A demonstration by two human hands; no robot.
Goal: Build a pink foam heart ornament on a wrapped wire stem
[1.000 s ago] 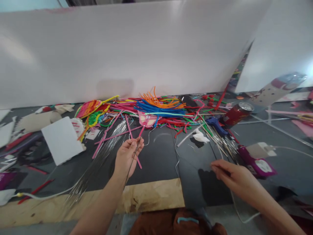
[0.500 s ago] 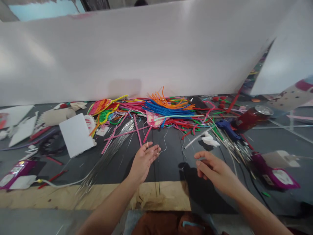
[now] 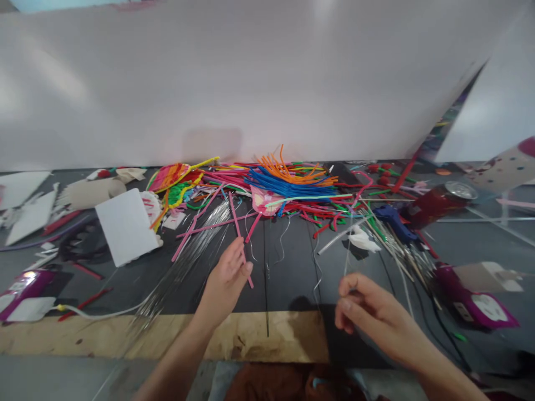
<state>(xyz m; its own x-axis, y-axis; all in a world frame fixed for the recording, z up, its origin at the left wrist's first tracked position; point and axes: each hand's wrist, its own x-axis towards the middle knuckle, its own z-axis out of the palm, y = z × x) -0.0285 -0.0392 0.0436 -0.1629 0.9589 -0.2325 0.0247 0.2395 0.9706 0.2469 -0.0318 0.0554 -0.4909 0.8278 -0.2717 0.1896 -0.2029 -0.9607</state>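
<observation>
Beside left hand (image 3: pixel 228 275), pink stem (image 3: pixel 239 236); behind, pipe-cleaner pile (image 3: pixel 288 184), glue gun (image 3: pixel 393 217).

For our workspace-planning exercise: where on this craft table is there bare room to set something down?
Free: the brown board strip along the near edge; dark mat between left hand and right hand, crossed only by thin wires. Crowded: pipe cleaner pile at the back, sticks right.

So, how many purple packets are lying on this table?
2. The left purple packet lies far left, by a white cable; the right purple packet lies beyond the right hand, which pinches a thin wire. Clutter may hide more.
</observation>
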